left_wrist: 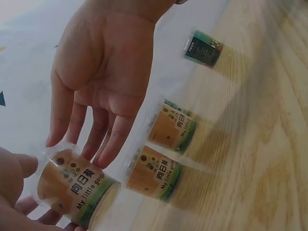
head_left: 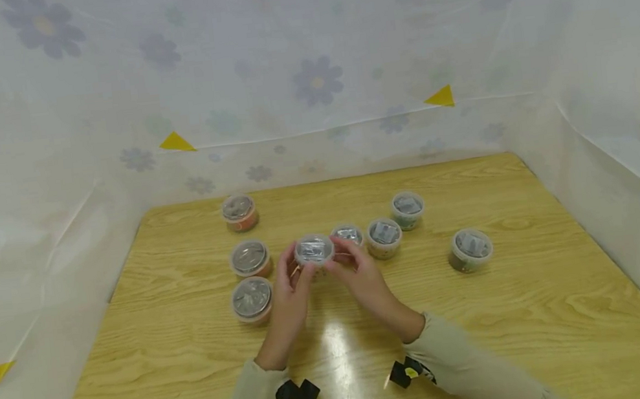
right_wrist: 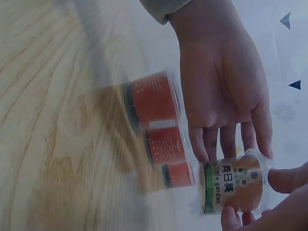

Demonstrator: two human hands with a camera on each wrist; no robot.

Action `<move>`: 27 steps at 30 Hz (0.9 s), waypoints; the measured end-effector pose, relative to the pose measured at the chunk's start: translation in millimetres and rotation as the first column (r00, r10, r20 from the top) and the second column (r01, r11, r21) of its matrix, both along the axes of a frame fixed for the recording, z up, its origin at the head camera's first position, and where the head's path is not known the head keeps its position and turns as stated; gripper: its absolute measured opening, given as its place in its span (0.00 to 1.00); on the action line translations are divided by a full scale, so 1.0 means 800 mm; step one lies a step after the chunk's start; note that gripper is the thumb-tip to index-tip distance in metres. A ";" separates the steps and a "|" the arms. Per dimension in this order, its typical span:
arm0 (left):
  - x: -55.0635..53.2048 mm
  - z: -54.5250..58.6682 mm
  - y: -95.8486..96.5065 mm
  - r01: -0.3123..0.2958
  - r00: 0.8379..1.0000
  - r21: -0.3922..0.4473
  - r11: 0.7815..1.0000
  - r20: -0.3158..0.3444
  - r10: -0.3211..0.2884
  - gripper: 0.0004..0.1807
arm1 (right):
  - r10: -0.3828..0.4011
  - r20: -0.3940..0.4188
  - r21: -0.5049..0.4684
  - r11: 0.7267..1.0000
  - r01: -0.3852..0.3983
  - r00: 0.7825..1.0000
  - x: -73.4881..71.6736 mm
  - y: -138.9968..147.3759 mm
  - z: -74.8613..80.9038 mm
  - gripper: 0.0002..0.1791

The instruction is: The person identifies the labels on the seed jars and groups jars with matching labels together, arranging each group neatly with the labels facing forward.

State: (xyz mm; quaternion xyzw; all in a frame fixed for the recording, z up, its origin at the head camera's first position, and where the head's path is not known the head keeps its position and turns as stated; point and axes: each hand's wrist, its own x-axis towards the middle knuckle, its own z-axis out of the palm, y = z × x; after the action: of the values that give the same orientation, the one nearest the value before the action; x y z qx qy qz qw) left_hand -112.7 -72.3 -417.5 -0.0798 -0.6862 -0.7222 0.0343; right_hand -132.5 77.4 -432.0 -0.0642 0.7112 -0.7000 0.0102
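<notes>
Both hands hold one small lidded plastic cup (head_left: 313, 250) between them, over the middle of the table. Its brown label (left_wrist: 72, 178) has a green band and reads "My little garden". My left hand (head_left: 289, 300) grips the cup's left side with bent fingers and thumb. On the opposite side, my right hand (head_left: 366, 282) grips it in the same way, thumb near the lid's rim. Crinkled silvery packing shows through the clear lid. Just behind the right fingers, another cup (head_left: 347, 232) is partly hidden.
Red-labelled lidded cups stand in a column at left: back (head_left: 239, 212), middle (head_left: 250, 257) and front (head_left: 252, 299). Right of the hands are a brown-labelled cup (head_left: 384, 238), a cup behind it (head_left: 407, 210) and a dark-labelled cup (head_left: 470, 250). Flowered white sheeting (head_left: 281, 54) surrounds the wooden table (head_left: 545, 332).
</notes>
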 end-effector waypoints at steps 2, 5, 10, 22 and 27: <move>-0.006 -0.011 -0.001 -0.020 1.000 0.021 1.000 -0.009 0.020 0.30 | -0.003 0.014 -0.028 1.000 0.003 1.000 0.000 -0.006 -0.001 0.32; -0.014 -0.027 -0.001 -0.057 0.998 0.025 0.998 -0.012 0.057 0.29 | 0.002 0.032 -0.076 0.997 0.001 0.999 0.002 -0.013 -0.002 0.33; -0.026 -0.045 0.001 -0.129 0.992 -0.027 0.991 0.009 0.129 0.27 | 0.009 0.031 -0.120 0.993 -0.005 0.999 0.003 -0.021 -0.008 0.34; -0.032 -0.048 0.003 -0.159 0.976 -0.082 0.984 0.139 0.170 0.25 | 0.063 0.010 -0.052 0.997 -0.063 0.998 -0.002 -0.034 -0.032 0.38; -0.036 -0.057 0.002 -0.145 0.977 -0.047 0.988 0.153 0.151 0.24 | 0.078 0.015 -0.022 0.997 -0.078 0.997 -0.005 -0.036 -0.039 0.37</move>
State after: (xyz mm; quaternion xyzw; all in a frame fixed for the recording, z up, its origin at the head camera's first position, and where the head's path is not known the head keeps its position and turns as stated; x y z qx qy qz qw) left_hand -141.7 -70.9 -462.7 0.0277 -0.7036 -0.7093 0.0326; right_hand -136.3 48.6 -463.0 -0.0865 0.7005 -0.7071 0.0424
